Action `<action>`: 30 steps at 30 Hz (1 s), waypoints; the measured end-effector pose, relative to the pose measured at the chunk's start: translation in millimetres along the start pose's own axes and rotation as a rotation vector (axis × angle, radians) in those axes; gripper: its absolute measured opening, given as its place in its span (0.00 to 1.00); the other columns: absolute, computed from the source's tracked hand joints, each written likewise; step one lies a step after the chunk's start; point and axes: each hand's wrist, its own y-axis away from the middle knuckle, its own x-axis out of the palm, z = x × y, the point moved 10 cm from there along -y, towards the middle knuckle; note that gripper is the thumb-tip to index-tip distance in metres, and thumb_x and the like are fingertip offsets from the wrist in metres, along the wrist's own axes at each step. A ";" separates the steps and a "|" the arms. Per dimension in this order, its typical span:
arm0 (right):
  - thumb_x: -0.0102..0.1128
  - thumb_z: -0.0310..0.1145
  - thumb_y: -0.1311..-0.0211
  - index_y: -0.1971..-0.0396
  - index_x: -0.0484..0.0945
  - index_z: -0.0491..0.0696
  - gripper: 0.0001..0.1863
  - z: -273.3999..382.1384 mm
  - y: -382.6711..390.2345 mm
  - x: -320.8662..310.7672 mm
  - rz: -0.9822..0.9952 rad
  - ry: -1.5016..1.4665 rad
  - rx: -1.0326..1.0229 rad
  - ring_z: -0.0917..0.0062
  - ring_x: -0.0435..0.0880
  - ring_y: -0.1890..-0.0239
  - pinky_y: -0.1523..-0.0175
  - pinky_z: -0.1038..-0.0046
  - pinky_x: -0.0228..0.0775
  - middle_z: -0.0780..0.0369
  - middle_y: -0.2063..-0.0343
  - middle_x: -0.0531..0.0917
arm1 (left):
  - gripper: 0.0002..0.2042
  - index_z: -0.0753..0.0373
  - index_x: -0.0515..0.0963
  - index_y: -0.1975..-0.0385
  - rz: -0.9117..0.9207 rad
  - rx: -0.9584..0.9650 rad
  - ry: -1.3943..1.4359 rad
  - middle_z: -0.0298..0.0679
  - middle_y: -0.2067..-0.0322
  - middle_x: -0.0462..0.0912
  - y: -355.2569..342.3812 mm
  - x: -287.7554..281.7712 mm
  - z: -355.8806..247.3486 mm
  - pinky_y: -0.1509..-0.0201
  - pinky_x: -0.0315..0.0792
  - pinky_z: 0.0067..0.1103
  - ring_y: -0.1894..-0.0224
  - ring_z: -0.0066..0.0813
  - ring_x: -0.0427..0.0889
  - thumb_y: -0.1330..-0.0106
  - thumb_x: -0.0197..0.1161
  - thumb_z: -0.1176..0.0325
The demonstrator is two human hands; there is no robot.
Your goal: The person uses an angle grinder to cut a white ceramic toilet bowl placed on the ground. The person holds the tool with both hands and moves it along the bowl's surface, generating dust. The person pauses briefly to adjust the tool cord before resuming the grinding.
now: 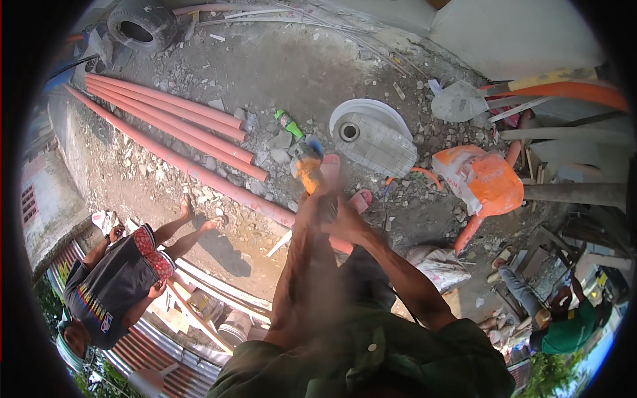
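Both my hands are wrapped around an orange angle grinder (308,174), whose rounded grey-blue head points away from me. My left hand (307,211) grips along its left side, and my right hand (345,222) closes on the rear from the right. Haze and motion blur hide the fingertips and the disc. Below my wrists runs a long salmon-coloured pipe (199,174), lying on the rubble; I cannot tell whether the grinder touches it. Just past the tool's head lies a green bottle (288,124). A pink slipper (361,199) shows beside my right hand.
Several shorter pipes (179,123) lie at the left. A round white basin (381,123) holding a tiled slab with a hole, an orange-white sack (479,178) and a shovel (459,101) are to the right. One person (116,285) stands left; another (570,318) is lower right.
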 end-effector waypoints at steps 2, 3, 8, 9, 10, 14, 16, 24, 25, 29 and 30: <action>0.70 0.39 0.48 0.31 0.47 0.40 0.51 -3.1 -9.7 -6.0 -0.147 0.225 -0.139 0.45 0.82 0.53 0.53 0.55 0.79 0.38 0.50 0.74 | 0.11 0.66 0.78 0.63 -0.105 0.085 -0.240 0.36 0.71 0.81 -30.5 -3.8 -0.5 0.69 0.75 0.23 0.73 0.25 0.80 0.42 0.67 0.70; 0.70 0.39 0.48 0.31 0.48 0.39 0.50 -4.0 -16.1 6.6 -0.140 0.293 -0.131 0.44 0.81 0.52 0.52 0.55 0.78 0.36 0.49 0.74 | 0.11 0.66 0.78 0.63 -0.195 0.143 -0.369 0.35 0.71 0.81 -39.9 -19.6 -9.5 0.70 0.74 0.22 0.74 0.24 0.79 0.43 0.67 0.71; 0.72 0.41 0.49 0.33 0.49 0.37 0.50 -39.6 -35.4 -8.5 -0.139 0.509 0.048 0.42 0.79 0.48 0.45 0.55 0.75 0.33 0.48 0.74 | 0.10 0.65 0.77 0.62 -0.232 0.173 -0.318 0.33 0.71 0.79 -87.0 -7.9 11.4 0.73 0.71 0.20 0.75 0.20 0.78 0.41 0.67 0.70; 0.72 0.41 0.49 0.34 0.49 0.37 0.50 -48.4 -42.3 -17.0 -0.132 0.487 0.108 0.43 0.79 0.48 0.45 0.55 0.74 0.33 0.49 0.74 | 0.10 0.65 0.77 0.62 -0.202 0.114 -0.293 0.33 0.71 0.79 -91.5 3.5 15.7 0.73 0.71 0.19 0.74 0.20 0.78 0.41 0.66 0.70; 0.72 0.41 0.50 0.34 0.50 0.37 0.50 -52.0 -48.6 -17.1 -0.102 0.391 0.182 0.43 0.79 0.48 0.44 0.56 0.74 0.33 0.49 0.75 | 0.10 0.65 0.77 0.61 -0.154 0.126 -0.251 0.33 0.71 0.79 -96.0 7.1 15.9 0.73 0.71 0.19 0.74 0.19 0.78 0.40 0.66 0.69; 0.71 0.39 0.51 0.35 0.51 0.37 0.49 -20.8 -63.3 -42.0 -0.014 -0.011 0.304 0.48 0.81 0.48 0.44 0.58 0.73 0.37 0.51 0.78 | 0.13 0.63 0.76 0.56 -0.036 0.191 -0.185 0.32 0.71 0.78 -119.1 11.9 14.3 0.72 0.71 0.18 0.74 0.18 0.77 0.40 0.64 0.69; 0.71 0.38 0.51 0.35 0.51 0.38 0.49 -16.1 -71.8 -51.7 -0.058 -0.052 0.240 0.51 0.81 0.46 0.43 0.58 0.73 0.40 0.50 0.79 | 0.14 0.63 0.75 0.54 -0.055 0.228 -0.271 0.31 0.71 0.78 -138.5 15.8 12.2 0.72 0.70 0.17 0.73 0.18 0.77 0.40 0.64 0.69; 0.75 0.41 0.51 0.33 0.50 0.43 0.51 -58.5 -106.3 -73.8 -0.131 -0.186 0.028 0.55 0.82 0.47 0.46 0.61 0.75 0.45 0.49 0.80 | 0.27 0.71 0.70 0.47 -0.151 0.373 -0.570 0.45 0.64 0.82 -190.6 30.6 16.4 0.61 0.77 0.28 0.64 0.32 0.82 0.43 0.69 0.61; 0.75 0.41 0.51 0.33 0.51 0.44 0.50 -67.4 -113.4 -70.7 -0.138 -0.161 0.044 0.55 0.83 0.47 0.47 0.62 0.75 0.46 0.49 0.80 | 0.18 0.67 0.75 0.56 -0.254 0.400 -0.602 0.34 0.69 0.81 -194.1 23.9 14.2 0.70 0.72 0.20 0.72 0.22 0.78 0.44 0.68 0.67; 0.76 0.43 0.51 0.34 0.54 0.44 0.49 -91.5 -127.3 -75.3 -0.117 -0.188 0.093 0.56 0.83 0.48 0.49 0.62 0.75 0.47 0.49 0.80 | 0.18 0.67 0.77 0.59 -0.129 0.441 -0.647 0.35 0.70 0.81 -189.0 59.3 4.2 0.69 0.73 0.22 0.73 0.23 0.78 0.47 0.70 0.66; 0.76 0.41 0.53 0.38 0.55 0.43 0.47 -85.4 -128.9 -75.9 -0.139 -0.192 0.073 0.53 0.83 0.52 0.51 0.59 0.76 0.46 0.54 0.81 | 0.18 0.66 0.77 0.56 -0.131 0.445 -0.627 0.35 0.69 0.81 -189.6 54.7 3.5 0.69 0.73 0.21 0.72 0.22 0.78 0.45 0.68 0.67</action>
